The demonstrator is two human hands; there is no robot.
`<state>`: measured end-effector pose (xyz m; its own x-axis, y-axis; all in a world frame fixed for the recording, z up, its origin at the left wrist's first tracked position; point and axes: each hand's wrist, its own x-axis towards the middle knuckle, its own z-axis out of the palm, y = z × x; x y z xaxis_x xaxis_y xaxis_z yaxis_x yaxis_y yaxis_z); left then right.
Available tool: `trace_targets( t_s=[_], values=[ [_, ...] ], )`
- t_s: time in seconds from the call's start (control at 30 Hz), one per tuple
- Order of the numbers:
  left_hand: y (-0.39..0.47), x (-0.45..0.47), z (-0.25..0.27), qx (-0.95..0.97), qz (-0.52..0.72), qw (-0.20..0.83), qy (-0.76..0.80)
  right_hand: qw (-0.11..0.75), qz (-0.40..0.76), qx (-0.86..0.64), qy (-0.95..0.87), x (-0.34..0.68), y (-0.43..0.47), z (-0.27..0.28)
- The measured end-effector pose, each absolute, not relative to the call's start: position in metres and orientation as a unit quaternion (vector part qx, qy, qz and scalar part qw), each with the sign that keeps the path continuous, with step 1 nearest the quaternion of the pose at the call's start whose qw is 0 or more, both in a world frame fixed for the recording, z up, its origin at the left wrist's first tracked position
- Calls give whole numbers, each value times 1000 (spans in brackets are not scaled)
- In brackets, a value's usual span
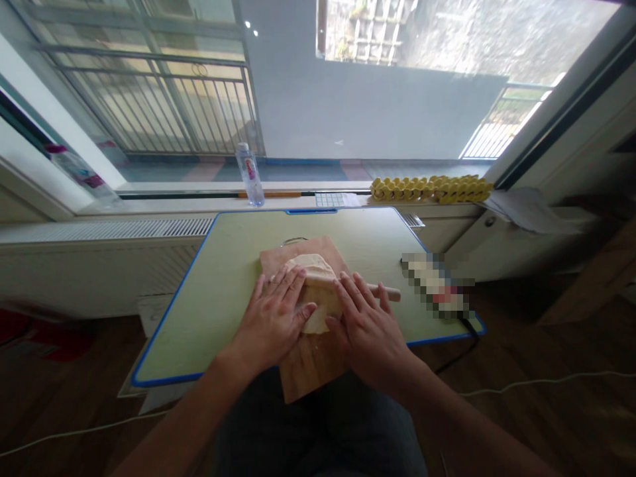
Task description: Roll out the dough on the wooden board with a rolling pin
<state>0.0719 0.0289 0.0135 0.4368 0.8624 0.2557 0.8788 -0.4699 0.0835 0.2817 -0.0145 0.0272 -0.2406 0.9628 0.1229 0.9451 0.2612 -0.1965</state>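
Note:
A pale sheet of dough (314,273) lies on a wooden board (308,361) on a small green table with a blue rim (163,374). A wooden rolling pin (390,292) lies across the dough, with only its right end showing. My left hand (275,319) presses flat on the left part of the pin and dough, fingers spread. My right hand (368,326) presses flat on the right part, fingers apart. The middle of the pin is hidden beneath both palms.
A plastic water bottle (250,174) stands on the window sill, with a row of yellow pieces (430,189) to the right and papers (527,209) beyond. A blurred object (437,286) with a black cord sits at the table's right edge. White cables cross the floor.

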Motion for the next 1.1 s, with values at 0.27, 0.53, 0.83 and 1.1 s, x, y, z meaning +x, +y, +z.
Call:
trace_targets(
  t_s=[0.27,0.53,0.83,1.1],
  values=[
    [62,85,14,-842,-133,-13,-523,85,22,-624,-777,283,11,24],
    [97,102,23,-834,-124,-40,-536,98,19,-647,-756,279,25,35],
    [61,81,8,-854,-147,-18,-499,103,28,-604,-790,280,-11,20],
    [120,108,22,-834,-104,-63,-538,85,34,-628,-773,281,36,32]
  ],
)
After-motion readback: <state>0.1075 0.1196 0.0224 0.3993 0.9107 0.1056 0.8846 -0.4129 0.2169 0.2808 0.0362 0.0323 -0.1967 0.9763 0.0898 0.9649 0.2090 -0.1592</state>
